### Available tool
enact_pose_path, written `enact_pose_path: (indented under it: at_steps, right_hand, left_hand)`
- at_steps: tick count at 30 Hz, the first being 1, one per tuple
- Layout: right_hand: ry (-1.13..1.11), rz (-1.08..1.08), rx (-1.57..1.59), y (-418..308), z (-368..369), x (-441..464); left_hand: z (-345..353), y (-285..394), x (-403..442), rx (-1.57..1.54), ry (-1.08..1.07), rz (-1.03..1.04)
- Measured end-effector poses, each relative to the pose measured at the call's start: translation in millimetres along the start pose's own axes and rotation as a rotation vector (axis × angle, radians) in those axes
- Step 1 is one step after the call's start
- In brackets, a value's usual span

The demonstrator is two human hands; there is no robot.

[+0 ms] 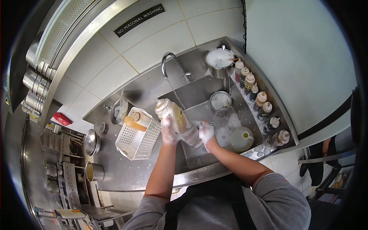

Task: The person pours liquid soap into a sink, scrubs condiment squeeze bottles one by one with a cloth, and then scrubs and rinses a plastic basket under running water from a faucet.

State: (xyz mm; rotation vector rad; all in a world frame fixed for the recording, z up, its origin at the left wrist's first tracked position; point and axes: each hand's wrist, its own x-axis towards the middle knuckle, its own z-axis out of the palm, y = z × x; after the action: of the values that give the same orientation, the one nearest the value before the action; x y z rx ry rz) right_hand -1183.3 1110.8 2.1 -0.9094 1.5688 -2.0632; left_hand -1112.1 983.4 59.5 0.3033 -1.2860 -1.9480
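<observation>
A large clear squeeze bottle (pixel 178 119), covered in suds, is tilted over the sink basin, its capped nozzle toward the upper left. My left hand (pixel 168 131) is wrapped round the bottle's side, soapy. Foam covers my right hand (pixel 206 132), which is closed at the bottle's lower right side; what its fingers hold is hidden by suds. Water runs from the curved faucet (pixel 168 65) behind the bottle. Left of the basin, a white perforated basket (pixel 135 142) holds more squeeze bottles, one with an orange-tan body (pixel 135 124).
Several capped sauce bottles (pixel 261 99) line the sink's right ledge. A foamy pot (pixel 219 61) stands at the back, a round metal bowl (pixel 220 101) and a yellowish jug (pixel 242 139) in the basin. Metal pots (pixel 94 171) sit left. A person's dark-clothed legs (pixel 316 163) show far right.
</observation>
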Motion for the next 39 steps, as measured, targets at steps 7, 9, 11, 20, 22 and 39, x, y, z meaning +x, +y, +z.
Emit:
enact_pose_path:
  at_steps: [7,9,11,20,22,39]
  right_hand:
    - [-0.035,0.994,0.994,3,14,4]
    - [0.057,0.873,0.996,28,16,9]
    - [-0.073,0.282,0.693,42,21,8]
    - [0.187,-0.372,-0.327,-33,32,82]
    - [0.157,-0.407,-0.414,-39,34,67]
    - [0.188,-0.612,-0.156,-74,65,85]
  left_hand:
    - [5,14,25,-0.268,-0.270,-0.213]
    - [-5,-4,25,0.144,-0.016,-0.128]
    - [12,-13,17,0.368,0.002,-0.020]
    - [3,-18,-5,0.004,-0.034,-0.406]
    - [3,-11,4,-0.054,-0.009,-0.367]
    - [-14,6,-18,-0.104,-0.086,-0.166]
